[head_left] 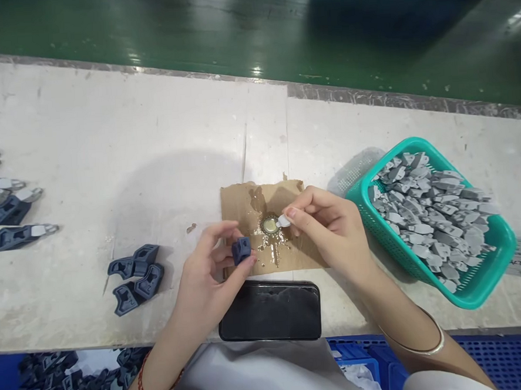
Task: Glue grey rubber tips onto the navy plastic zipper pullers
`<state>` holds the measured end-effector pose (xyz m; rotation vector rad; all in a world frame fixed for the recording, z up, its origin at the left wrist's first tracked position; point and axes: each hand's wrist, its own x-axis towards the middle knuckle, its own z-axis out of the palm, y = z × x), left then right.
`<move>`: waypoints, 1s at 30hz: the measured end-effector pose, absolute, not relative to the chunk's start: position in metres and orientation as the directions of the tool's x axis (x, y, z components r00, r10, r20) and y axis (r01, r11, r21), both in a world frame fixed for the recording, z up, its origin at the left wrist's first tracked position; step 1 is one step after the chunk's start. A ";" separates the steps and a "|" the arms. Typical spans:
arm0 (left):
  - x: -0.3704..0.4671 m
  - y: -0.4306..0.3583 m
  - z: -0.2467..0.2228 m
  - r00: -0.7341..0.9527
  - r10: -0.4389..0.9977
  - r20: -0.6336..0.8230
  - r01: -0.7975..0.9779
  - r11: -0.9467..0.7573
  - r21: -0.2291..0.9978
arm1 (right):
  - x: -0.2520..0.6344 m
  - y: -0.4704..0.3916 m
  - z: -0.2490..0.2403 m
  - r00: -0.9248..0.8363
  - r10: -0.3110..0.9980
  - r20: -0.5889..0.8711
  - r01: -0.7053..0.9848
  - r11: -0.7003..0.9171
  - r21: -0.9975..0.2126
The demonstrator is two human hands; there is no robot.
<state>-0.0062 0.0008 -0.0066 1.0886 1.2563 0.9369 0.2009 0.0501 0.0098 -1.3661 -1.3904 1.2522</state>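
Note:
My left hand [218,265] is closed around a dark blue plastic part [241,250], held over the left edge of a piece of brown cardboard [239,205]. Between the thumb and fingers of my right hand [328,226] is a small light grey piece [284,221]. Its tip is at the rim of a small round cap [270,224] with pale liquid in it. Wet, shiny drops are spread on the cardboard around the cap. Several grey pieces [425,214] fill a green basket [474,299] to the right of my right hand.
A black phone [270,311] lies at the table's front edge. Loose dark blue parts [137,278] lie left of my left hand, and joined blue-and-grey parts [18,235] at the far left. Below the table are dark parts [55,387] and blue crates [358,354].

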 end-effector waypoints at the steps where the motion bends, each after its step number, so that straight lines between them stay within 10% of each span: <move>1: -0.006 0.001 -0.007 0.102 0.969 -0.224 0.082 0.216 0.973 | 0.200 0.050 0.010 -0.099 0.988 -0.117 0.154 -0.101 -0.983; 8: -0.003 0.003 -0.006 0.057 0.991 -0.123 0.212 0.109 0.971 | 0.188 0.044 0.011 -0.179 0.972 -0.152 0.004 -0.154 -0.988; 30: -0.003 0.003 -0.004 0.140 0.988 -0.067 0.263 0.028 0.964 | 0.179 0.036 0.008 -0.346 0.937 -0.046 0.238 0.040 -0.970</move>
